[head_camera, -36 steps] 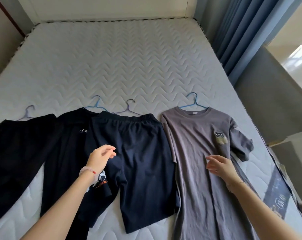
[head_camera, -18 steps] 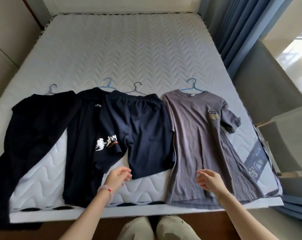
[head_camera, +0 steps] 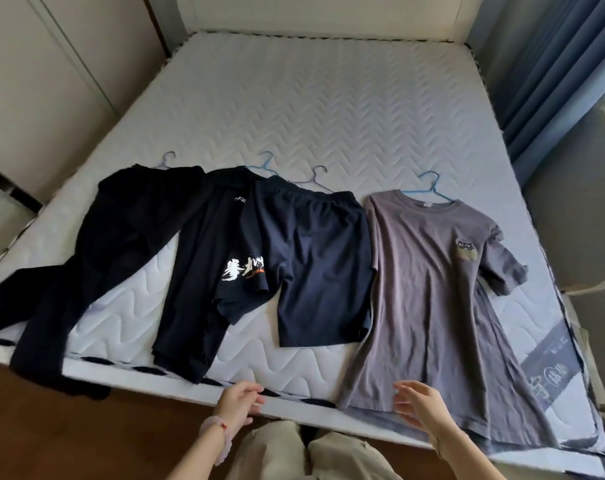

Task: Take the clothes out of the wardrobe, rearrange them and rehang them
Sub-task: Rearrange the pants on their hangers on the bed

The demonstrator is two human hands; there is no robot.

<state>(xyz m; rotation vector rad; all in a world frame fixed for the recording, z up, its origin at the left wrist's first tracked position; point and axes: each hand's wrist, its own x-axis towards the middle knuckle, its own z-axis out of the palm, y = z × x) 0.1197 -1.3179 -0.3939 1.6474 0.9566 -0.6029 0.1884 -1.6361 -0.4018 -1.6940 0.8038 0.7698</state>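
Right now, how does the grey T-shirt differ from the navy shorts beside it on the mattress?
The grey T-shirt is pale with a small chest patch; the navy shorts are dark and plain. The grey T-shirt is longer, its hem reaching the near edge of the mattress, while the navy shorts end short of it. Both lie flat, each on a hanger.

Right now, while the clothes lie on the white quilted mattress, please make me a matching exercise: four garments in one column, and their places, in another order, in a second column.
Garments
1. grey short-sleeved T-shirt with an owl patch
2. navy blue fabric shorts
3. black T-shirt with white lettering on its sleeve
4. long black trousers

Places
A. second from the left
B. far left, one leg hanging over the mattress edge
C. far right
D. second from the right

Pairs: 1-C, 2-D, 3-A, 4-B
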